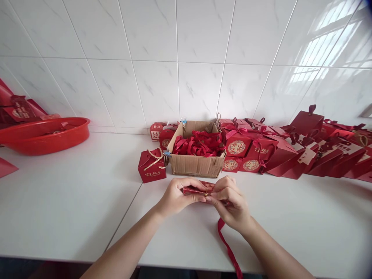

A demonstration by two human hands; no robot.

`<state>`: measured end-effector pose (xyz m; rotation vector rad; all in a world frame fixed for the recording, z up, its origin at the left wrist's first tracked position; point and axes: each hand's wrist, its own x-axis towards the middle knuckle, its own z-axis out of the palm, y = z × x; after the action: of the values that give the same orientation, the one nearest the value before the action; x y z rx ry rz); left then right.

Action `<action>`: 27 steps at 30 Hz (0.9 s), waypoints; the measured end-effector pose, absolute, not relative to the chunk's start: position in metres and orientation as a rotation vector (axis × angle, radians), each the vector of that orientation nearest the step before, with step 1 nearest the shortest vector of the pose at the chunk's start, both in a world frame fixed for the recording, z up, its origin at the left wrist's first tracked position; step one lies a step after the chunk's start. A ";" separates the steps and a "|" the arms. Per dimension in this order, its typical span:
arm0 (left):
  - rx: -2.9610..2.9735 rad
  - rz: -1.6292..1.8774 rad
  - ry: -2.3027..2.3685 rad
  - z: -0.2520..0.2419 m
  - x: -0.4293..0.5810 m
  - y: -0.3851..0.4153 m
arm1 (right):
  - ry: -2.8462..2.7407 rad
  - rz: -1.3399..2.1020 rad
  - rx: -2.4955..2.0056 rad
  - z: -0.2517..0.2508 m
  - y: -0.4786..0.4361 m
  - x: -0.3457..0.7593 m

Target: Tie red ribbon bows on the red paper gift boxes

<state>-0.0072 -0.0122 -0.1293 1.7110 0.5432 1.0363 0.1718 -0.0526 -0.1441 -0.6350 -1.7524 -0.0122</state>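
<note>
In the middle of the white table, both my hands meet on a red gift box [195,190] with gold print, which looks folded nearly flat. My left hand [177,195] grips its left end, thumb in front and fingers over the top. At a small gold spot on the box's edge, my right hand [232,201] has its thumb and fingertips pinched together. A dark red ribbon [225,240] runs from beneath the right hand down past the table's front edge. The right fingers hide the ribbon's upper end and much of the box's right side.
Beyond my hands stands a cardboard box [194,166] of red ribbons [200,143]. A red box with a rope handle [151,166] is at its left. Several finished gift boxes [236,147] line the wall rightward. A red plastic basin [58,137] sits far left.
</note>
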 end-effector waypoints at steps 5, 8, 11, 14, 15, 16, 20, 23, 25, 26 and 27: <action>1.749 1.066 0.519 -0.128 -0.007 -0.016 | -1.746 0.079 -0.594 -0.147 -0.053 0.171; 1.735 1.069 0.541 -0.129 -0.007 -0.016 | -1.743 0.085 -0.596 -0.148 -0.053 0.170; 1.759 1.075 0.523 -0.129 -0.008 -0.015 | -1.744 0.062 -0.604 -0.148 -0.053 0.170; 1.816 1.068 0.489 -0.128 -0.012 -0.015 | -1.755 0.065 -0.593 -0.148 -0.053 0.171; 1.847 1.069 0.475 -0.127 -0.014 -0.015 | -1.759 0.076 -0.587 -0.149 -0.053 0.171; 1.880 1.073 0.461 -0.127 -0.015 -0.015 | -1.762 0.088 -0.580 -0.149 -0.053 0.172; 1.978 1.097 0.414 -0.126 -0.018 -0.015 | -1.767 0.119 -0.547 -0.151 -0.052 0.173; 2.004 1.087 0.401 -0.126 -0.018 -0.016 | -1.768 0.123 -0.520 -0.151 -0.052 0.172; 2.014 1.078 0.399 -0.125 -0.017 -0.016 | -1.766 0.126 -0.510 -0.150 -0.052 0.172; 2.016 1.071 0.400 -0.125 -0.017 -0.017 | -1.764 0.127 -0.509 -0.150 -0.052 0.171; 2.018 1.062 0.400 -0.125 -0.017 -0.017 | -1.763 0.127 -0.511 -0.149 -0.052 0.171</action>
<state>-0.0167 -0.0168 -0.1245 2.0183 0.4005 1.0617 0.1712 -0.0524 -0.1492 -0.5107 -1.7627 0.1268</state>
